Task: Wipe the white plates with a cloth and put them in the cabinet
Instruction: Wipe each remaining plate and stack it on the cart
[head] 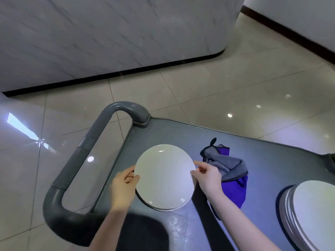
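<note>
Plate (pixel 164 176), white and round, lies level over the left part of a grey cart top (pixel 272 156), held at two opposite sides. A dark shadow shows under its near edge, but whether it touches the cart cannot be told. The left hand (pixel 124 187) grips the left rim, thumb curled over the top and fingers hidden underneath. The right hand (pixel 208 176) pinches the right rim between thumb and forefinger. Just right of the plate, partly behind the right hand, a crumpled grey and purple cloth (pixel 230 169) lies on the cart. Further right and nearer, a stack of white plates (pixel 315 205) rests on the cart, cut off by the frame edge. A thick grey looped handle (pixel 76 160) juts from the cart's left end. Glossy beige floor tiles (pixel 217 84) spread beyond, and a pale marble-patterned wall (pixel 108 33) with a dark base strip rises at the far side.
</note>
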{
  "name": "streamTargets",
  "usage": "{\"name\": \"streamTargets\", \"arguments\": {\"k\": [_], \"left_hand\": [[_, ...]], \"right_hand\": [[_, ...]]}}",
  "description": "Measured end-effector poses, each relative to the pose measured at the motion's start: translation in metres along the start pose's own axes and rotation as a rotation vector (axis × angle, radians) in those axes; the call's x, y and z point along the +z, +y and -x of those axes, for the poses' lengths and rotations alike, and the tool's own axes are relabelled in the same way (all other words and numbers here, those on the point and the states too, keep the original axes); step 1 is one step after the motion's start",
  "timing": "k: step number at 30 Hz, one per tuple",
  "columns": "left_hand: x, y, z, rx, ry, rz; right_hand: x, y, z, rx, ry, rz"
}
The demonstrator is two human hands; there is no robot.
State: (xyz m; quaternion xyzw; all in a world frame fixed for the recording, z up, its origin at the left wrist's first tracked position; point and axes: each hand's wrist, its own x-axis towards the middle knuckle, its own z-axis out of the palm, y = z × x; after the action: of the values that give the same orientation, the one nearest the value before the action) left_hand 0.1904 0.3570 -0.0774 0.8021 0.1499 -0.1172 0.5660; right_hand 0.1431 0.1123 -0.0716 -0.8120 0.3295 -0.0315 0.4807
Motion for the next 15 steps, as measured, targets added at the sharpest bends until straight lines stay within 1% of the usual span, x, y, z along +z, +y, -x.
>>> {"name": "streamTargets", "arguments": {"k": [3,6,11,15], "left_hand": [[0.0027,-0.0021,-0.0045,0.031,0.043,-0.071],[0.0061,-0.0012,-0.0067,0.040,0.050,-0.147],[0.0061,0.0018,-0.0052,0.054,0.051,-0.168],[0.0058,0.0042,-0.0020,0.088,0.036,-0.213]], "right_hand": [[0.0046,-0.0003,-0.0001,0.005,0.031,0.023],[0.0070,-0.0009,-0.0001,-0.002,0.053,0.064],[0.0052,-0.0002,0.0022,0.006,0.060,0.085],[0.0054,-0.0014,0.0049,-0.023,0.069,0.125]]}}
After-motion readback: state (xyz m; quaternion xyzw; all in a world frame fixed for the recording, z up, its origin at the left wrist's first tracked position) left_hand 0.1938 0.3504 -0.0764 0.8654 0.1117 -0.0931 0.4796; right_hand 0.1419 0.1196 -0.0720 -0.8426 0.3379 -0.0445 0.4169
